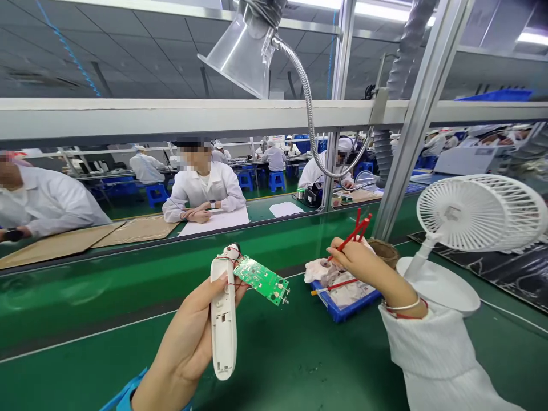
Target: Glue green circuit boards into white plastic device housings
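Note:
My left hand (pixel 194 319) is wrapped round a long white plastic housing (pixel 224 337), held upright with its hollow side showing. Thin red wires link the housing to a green circuit board (pixel 263 279), which sticks out to the right of its top end. Over a blue tray (pixel 342 313), my right hand (pixel 357 260) has its fingers closed on red sticks (pixel 354 233) that point up and to the right. Crumpled pale cloth (pixel 321 272) lies in the tray under that hand. Another red stick with a yellowish tip (pixel 334 286) rests across the tray.
A white fan (pixel 464 214) stands at the right, its cable trailing over the green table (pixel 282 365). Behind the tray is a brown round container (pixel 385 253). A clear funnel hood (pixel 240 54) hangs overhead near a metal post (pixel 422 114). People in white coats sit across the bench.

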### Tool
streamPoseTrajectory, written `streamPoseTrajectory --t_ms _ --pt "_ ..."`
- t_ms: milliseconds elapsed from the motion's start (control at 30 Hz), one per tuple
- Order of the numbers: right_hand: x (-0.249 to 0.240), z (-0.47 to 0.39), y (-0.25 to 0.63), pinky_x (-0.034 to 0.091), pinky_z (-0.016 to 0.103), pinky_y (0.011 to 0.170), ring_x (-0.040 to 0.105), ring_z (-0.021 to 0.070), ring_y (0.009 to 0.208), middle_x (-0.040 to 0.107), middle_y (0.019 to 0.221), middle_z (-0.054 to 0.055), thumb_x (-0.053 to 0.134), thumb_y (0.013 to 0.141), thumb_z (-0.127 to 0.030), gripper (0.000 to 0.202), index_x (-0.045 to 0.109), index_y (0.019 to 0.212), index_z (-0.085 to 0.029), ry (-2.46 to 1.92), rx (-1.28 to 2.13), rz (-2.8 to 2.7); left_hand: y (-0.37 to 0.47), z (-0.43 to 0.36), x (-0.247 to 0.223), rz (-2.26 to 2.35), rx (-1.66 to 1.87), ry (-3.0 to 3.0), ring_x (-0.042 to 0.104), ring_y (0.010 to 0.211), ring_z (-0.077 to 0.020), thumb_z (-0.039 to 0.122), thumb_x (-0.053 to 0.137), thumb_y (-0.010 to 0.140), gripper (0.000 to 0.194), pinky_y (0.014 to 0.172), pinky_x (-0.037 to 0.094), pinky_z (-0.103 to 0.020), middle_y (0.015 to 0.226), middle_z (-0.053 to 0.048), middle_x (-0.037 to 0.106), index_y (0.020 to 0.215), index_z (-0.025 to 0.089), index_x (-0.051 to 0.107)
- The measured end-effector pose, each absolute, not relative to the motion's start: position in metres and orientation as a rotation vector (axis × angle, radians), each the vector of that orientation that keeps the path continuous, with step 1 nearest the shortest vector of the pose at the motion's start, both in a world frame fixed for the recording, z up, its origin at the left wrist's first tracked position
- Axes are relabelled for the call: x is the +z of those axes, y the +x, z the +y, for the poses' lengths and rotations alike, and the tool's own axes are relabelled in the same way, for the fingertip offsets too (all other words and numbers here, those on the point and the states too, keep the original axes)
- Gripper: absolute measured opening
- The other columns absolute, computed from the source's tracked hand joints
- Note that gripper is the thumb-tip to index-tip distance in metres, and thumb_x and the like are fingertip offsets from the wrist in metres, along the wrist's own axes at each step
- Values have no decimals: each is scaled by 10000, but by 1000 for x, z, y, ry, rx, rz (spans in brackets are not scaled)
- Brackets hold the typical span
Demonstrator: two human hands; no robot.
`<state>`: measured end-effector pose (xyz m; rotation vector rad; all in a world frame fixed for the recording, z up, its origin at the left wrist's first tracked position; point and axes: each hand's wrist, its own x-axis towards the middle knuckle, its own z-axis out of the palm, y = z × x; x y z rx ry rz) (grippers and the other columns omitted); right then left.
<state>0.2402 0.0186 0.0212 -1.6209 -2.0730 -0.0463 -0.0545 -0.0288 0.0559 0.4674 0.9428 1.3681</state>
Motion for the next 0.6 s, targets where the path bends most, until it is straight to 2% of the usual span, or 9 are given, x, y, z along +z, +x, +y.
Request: streamPoseTrajectory --t_ms 167,333,433,533,600 --pt "30 3 237 332 306 652 553 187 633 595 693 27 327 940 -287 245 470 755 -211 -1660 -201 -2138 -51 -25 50 913 1327 453 697 694 -189 28 512 803 186 663 599 -266 834 -126 699 910 79 655" --pt "23 10 226 321 265 541 516 155 534 538 570 -9 417 905 -245 237 468 677 -209 -1633 -195 -2228 -48 -21 42 868 1274 475 696 755 -208 39 542 786 182 726 591 -287 885 -130 697 919 80 659" --pt "24 7 227 321 269 516 518 157 541 541 591 7 421 896 -238 235 487 673 -205 -1609 -230 -2218 -46 -21 37 845 1234 527 688 739 -185 41 573 767 158 744 583 -277 855 -122 696 888 80 667" --pt "35 -20 228 382 285 576 549 168 626 570 693 32 381 924 -270 245 527 739 -204 -1489 -286 -2078 -43 -24 35 837 1164 597 670 680 -157 49 613 743 134 714 579 -249 781 -93 689 851 95 678" --pt "43 -46 224 416 289 589 551 157 616 574 701 14 479 899 -258 136 573 811 -214 -1167 -215 -1738 -40 -26 34 830 1122 631 650 633 -138 68 634 739 97 670 569 -219 724 -75 678 815 102 683"
